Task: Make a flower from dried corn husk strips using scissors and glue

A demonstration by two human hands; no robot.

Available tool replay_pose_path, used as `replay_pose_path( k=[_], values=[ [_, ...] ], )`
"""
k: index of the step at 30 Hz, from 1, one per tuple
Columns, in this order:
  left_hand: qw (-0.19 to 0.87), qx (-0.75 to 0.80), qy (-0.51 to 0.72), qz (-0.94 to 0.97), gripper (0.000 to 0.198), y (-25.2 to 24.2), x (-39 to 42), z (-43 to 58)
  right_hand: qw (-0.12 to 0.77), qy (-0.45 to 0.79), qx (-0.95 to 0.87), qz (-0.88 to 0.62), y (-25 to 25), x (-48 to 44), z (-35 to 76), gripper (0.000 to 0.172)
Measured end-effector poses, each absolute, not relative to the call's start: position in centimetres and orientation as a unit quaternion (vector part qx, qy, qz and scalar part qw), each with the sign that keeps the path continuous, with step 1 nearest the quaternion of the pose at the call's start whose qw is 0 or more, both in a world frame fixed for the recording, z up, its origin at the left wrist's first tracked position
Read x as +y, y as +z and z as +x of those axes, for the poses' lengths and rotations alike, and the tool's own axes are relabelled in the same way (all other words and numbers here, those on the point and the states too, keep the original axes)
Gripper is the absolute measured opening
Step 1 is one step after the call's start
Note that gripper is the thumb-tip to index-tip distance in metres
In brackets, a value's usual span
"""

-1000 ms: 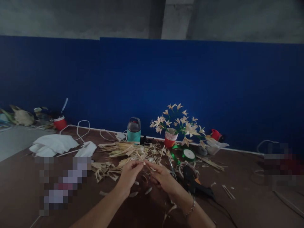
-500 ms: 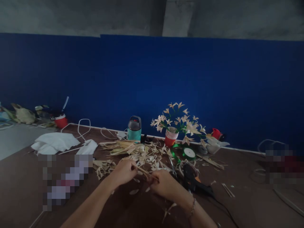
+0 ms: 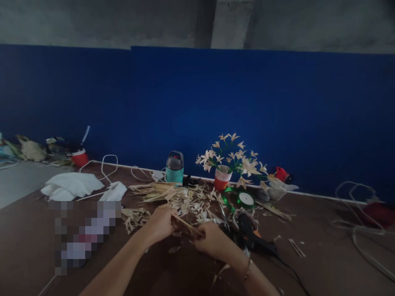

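Note:
Between my two hands stretches a thin strip of dried husk [image 3: 186, 224], pale tan and slightly slanted. My left hand [image 3: 162, 224] is closed on its left end. My right hand [image 3: 210, 240] pinches the other end, with fingertips partly hidden by the hand itself. Just beyond my hands lies a heap of cut husk pieces [image 3: 188, 201]. A black glue gun [image 3: 253, 236] rests to the right of my right hand, close to a pair of scissors [image 3: 224, 213]. Small petal-shaped scraps [image 3: 174, 249] are on the brown table below the strip.
A red-and-white cup [image 3: 222, 181] holds pale husk flowers on green stems. Beside it is a spool of green ribbon [image 3: 246, 199]. A teal bottle [image 3: 175, 167] stands by the blue partition [image 3: 197, 94]. White cloth [image 3: 72, 185] lies left; a white cable [image 3: 359, 234] curls at right.
Both hands keep hold of the strip and have shifted only slightly. The fingers of my right hand have turned a little around its end.

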State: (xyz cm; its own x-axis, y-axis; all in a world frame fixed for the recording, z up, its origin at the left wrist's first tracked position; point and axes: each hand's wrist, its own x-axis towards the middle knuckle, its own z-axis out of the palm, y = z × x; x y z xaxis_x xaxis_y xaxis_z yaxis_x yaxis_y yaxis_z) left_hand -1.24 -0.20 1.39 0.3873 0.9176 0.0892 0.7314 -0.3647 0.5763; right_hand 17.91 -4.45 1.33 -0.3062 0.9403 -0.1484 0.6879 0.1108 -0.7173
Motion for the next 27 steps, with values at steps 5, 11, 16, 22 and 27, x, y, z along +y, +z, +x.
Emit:
replay_pose_path(
  k=[5,11,16,22,27],
  values=[
    [0.256,0.388,0.301,0.833,0.016,2.6,-1.2,0.0,0.258,0.556,-0.575,-0.542,3.2,-4.1,18.5,0.011],
    [0.259,0.303,0.330,0.855,0.019,2.8,-2.3,0.6,0.270,0.623,-0.525,-0.513,3.7,-4.0,18.7,0.017],
    [0.252,0.328,0.358,0.837,0.010,2.1,-1.9,0.7,0.309,0.606,-0.530,-0.506,3.1,-3.8,18.7,0.010],
    [0.294,0.369,0.384,0.794,0.011,1.4,-1.4,1.2,0.372,0.544,-0.541,-0.522,2.3,-3.4,18.7,0.011],
    [0.324,0.392,0.376,0.775,0.007,1.3,-1.8,1.6,0.383,0.513,-0.536,-0.550,2.2,-3.3,18.4,0.006]
  ],
)
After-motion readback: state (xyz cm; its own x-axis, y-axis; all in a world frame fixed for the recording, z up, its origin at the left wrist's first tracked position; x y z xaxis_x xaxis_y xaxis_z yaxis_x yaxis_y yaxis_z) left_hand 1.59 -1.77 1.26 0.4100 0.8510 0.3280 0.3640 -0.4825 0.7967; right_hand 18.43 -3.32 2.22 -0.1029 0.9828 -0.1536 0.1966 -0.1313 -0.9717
